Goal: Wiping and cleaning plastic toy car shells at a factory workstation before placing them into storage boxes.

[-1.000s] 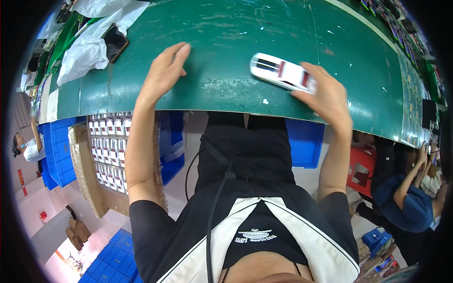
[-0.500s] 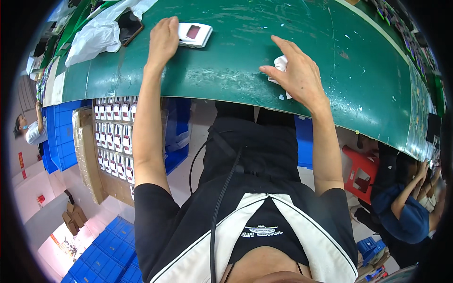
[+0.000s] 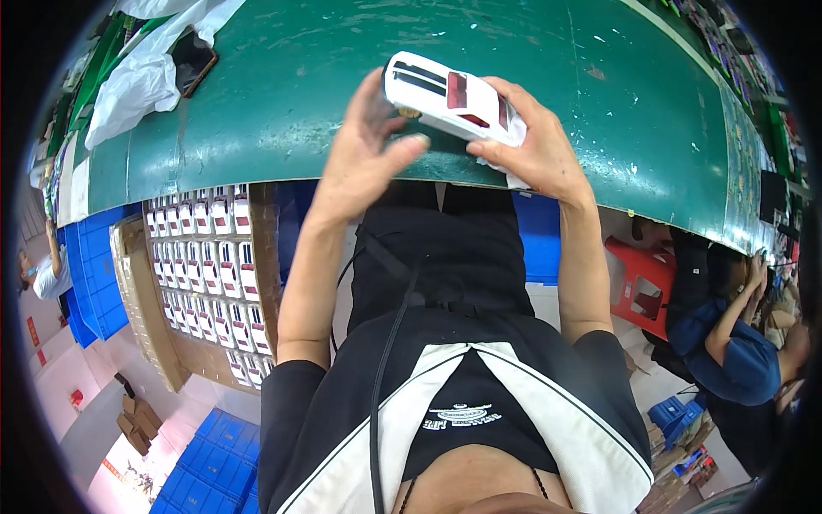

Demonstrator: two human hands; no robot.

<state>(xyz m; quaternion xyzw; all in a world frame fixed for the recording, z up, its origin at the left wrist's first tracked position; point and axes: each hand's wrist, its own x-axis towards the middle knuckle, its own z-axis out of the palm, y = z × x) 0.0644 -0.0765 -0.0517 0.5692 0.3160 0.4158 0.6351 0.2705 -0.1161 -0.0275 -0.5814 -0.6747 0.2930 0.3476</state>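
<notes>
A white toy car (image 3: 452,96) with dark hood stripes and reddish windows is lifted over the green table, tilted. My right hand (image 3: 545,141) grips its rear end, fingers on the far side and thumb on the near side. A crumpled white cloth or tissue (image 3: 516,131) is pressed between that hand and the car. Beside the car's front end, my left hand (image 3: 364,154) has its thumb and fingers apart; the fingers are slightly blurred. It does not visibly grip the car.
The green table (image 3: 300,103) has a curved near edge. At its far left lie white plastic sheeting (image 3: 137,94) and a phone (image 3: 193,62). Below left, a cardboard box (image 3: 154,308) holds rows of similar white cars (image 3: 208,265). A red stool (image 3: 638,287) and a person (image 3: 728,343) are at the right.
The car has left the table at the far left and come right into my right hand, together with the white cloth. My left hand has moved right and nearer, its fingers now apart.
</notes>
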